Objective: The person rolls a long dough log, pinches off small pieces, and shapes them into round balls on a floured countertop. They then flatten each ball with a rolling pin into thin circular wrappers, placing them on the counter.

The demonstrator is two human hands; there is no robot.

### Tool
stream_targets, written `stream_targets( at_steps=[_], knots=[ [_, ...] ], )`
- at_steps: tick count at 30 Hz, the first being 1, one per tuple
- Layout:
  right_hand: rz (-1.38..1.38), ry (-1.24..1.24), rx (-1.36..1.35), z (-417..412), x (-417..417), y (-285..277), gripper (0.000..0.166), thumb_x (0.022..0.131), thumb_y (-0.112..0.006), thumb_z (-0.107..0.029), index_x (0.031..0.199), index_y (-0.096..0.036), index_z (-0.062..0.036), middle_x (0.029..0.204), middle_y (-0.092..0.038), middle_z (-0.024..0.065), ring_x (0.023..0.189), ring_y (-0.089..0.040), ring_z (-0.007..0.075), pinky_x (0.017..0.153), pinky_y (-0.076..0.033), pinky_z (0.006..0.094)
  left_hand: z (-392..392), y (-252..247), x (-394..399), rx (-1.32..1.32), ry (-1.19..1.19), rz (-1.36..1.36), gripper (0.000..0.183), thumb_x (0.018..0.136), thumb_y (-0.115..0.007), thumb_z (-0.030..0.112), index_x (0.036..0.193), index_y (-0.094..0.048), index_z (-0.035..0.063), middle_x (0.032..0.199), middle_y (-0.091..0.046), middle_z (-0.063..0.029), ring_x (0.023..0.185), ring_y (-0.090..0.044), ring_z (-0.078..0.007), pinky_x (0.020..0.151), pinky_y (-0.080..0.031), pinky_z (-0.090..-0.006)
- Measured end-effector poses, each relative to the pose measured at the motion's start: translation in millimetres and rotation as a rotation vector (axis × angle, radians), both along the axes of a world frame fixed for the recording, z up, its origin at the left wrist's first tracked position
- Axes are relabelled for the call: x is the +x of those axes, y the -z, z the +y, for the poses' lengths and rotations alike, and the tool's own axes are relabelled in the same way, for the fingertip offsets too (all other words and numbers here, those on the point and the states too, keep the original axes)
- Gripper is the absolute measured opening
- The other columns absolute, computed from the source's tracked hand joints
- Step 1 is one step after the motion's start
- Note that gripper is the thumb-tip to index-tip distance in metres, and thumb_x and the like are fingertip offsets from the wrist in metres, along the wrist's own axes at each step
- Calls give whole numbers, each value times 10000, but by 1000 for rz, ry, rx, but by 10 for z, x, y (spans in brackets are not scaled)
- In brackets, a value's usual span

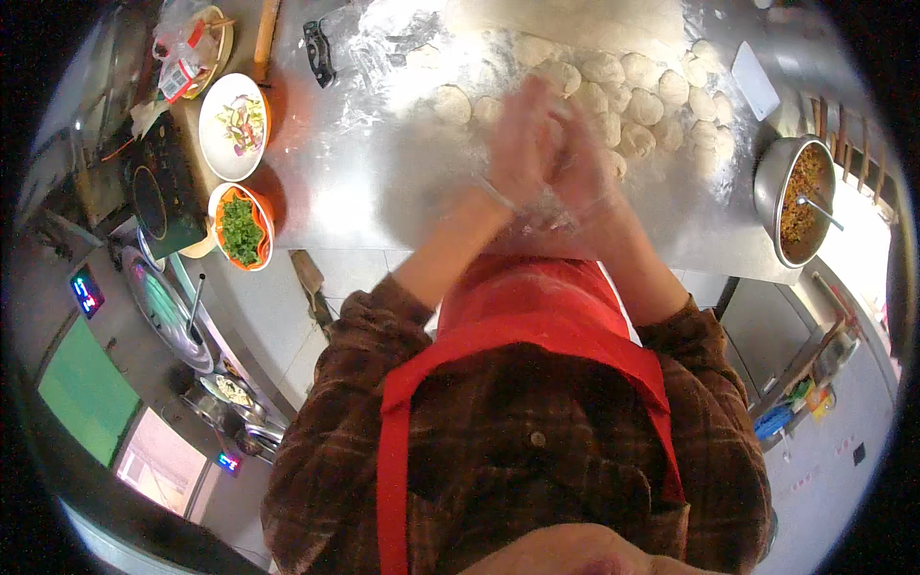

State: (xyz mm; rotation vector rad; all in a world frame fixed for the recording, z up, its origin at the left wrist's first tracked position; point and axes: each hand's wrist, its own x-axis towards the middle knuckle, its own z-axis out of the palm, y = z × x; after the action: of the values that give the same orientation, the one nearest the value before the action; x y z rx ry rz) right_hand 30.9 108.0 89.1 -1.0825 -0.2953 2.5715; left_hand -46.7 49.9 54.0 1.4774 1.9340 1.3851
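My left hand [523, 147] and my right hand [583, 162] are raised close together above the front of the floured metal table [338, 194]. Both are blurred, and whether anything lies between the palms cannot be told. Beyond and to the right of them lie several floured dough pieces [645, 106], flattened and rounded, some touching. Two more dough pieces [453, 105] sit just left of my hands. A larger pale dough sheet or mass [568, 18] lies at the far side of the table, partly washed out by glare.
A steel bowl of minced filling [769, 194] with a spoon stands at the right edge, a white scraper [755, 80] behind it. At left are a bowl of chopped vegetables [215, 129], a bowl of chopped greens [267, 241], a rolling pin [266, 36] and a black folding knife-like object [318, 54].
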Motion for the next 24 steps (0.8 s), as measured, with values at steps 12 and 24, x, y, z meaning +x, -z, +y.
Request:
stream_targets(
  at_steps=[12,24],
  knots=[
    [-317,77,351,51,493,192,394,895,-467,-179,1237,-466,17,1238,-503,119,1119,-498,228,962,-391,360,-214,420,-423,-180,0,407,466,763,-595,94,1216,-486,78,1270,-458,-150,1150,-440,-350,973,-368,-426],
    [-166,97,123,-144,566,385,426,943,-364,-267,1281,-425,-14,1229,-512,107,1158,-463,232,982,-366,370,-490,-206,-144,-216,41,-94,449,744,-495,-13,1184,-532,69,1239,-490,-145,1131,-483,-297,992,-361,-383]
  ],
)
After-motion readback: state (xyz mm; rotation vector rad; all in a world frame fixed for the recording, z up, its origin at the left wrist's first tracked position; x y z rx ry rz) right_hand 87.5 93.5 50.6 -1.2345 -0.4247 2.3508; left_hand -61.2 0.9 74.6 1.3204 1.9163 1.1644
